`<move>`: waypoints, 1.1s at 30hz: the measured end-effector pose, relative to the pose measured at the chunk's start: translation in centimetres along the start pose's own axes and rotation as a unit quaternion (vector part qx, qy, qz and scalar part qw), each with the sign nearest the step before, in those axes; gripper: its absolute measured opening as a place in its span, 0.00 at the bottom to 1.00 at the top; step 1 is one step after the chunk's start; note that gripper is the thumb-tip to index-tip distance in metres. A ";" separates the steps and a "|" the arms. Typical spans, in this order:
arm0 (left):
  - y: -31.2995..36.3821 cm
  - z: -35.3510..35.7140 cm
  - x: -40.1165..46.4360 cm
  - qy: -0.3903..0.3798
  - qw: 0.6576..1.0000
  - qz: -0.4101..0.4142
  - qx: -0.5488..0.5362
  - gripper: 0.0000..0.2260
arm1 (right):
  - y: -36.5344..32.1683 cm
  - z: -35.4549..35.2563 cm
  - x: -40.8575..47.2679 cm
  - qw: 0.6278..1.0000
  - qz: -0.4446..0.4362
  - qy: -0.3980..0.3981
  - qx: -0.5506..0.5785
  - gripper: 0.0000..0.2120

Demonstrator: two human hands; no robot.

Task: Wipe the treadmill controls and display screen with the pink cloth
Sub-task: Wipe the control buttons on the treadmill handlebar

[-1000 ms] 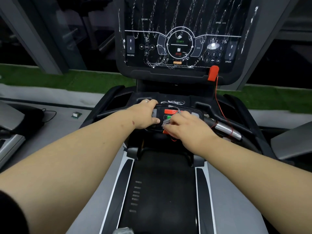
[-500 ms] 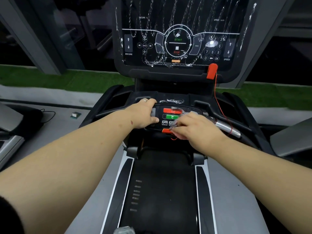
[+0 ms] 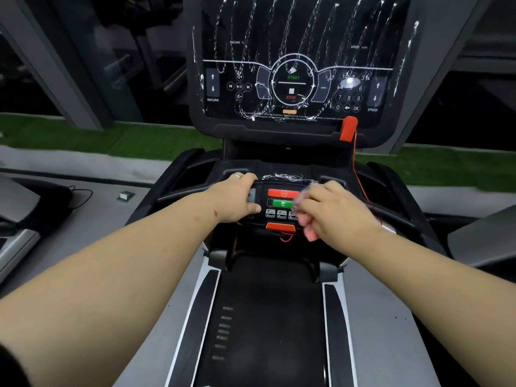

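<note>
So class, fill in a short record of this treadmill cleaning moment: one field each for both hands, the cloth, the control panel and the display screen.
left hand: rests on the left end of the control panel, fingers curled over its edge
right hand: grips the pink cloth
pink cloth: bunched under the right hand, on the panel's right side
control panel: red and green buttons uncovered
display screen: streaked with white foam lines, unwiped

The right hand with the pink cloth has moved to the right across the control panel, uncovering the green button.
</note>
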State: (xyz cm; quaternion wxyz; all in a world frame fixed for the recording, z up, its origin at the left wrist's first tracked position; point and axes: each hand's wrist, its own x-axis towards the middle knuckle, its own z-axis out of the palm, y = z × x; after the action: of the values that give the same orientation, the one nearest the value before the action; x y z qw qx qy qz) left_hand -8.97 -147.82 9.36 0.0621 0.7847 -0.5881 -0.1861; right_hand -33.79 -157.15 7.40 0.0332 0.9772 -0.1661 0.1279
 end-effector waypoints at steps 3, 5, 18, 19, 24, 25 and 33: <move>-0.1 -0.1 0.0 -0.001 1.000 -0.003 -0.004 0.33 | -0.2 -2.1 0.5 0.985 0.118 -0.011 0.127 0.12; 0.1 -0.1 -0.1 -0.001 1.000 -0.002 -0.003 0.34 | -1.5 -3.0 2.4 0.930 0.213 0.063 0.293 0.10; 0.0 0.0 0.0 0.002 1.000 -0.002 -0.012 0.34 | -0.8 -1.1 1.1 0.996 0.083 0.042 0.008 0.23; 0.0 0.0 0.0 0.001 1.000 -0.002 -0.012 0.34 | -1.3 -0.9 0.8 0.996 0.083 0.030 -0.009 0.22; 0.2 -0.2 -0.1 0.002 1.000 -0.002 -0.009 0.34 | 0.1 -0.5 -0.6 0.998 0.015 0.022 -0.064 0.19; 0.2 -0.2 -0.1 0.002 1.000 -0.003 -0.008 0.34 | 1.0 -0.6 -0.6 0.997 0.014 0.036 -0.061 0.15; 0.4 -0.3 -0.3 0.001 1.000 -0.005 -0.002 0.33 | 1.0 1.0 -2.2 0.991 -0.128 0.032 -0.014 0.22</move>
State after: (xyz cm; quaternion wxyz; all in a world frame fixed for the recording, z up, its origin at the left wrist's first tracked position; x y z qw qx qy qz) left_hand -9.29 -147.69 9.84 0.0632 0.7879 -0.5835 -0.1863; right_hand -35.84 -157.47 5.94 0.0683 0.9853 -0.0407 0.1513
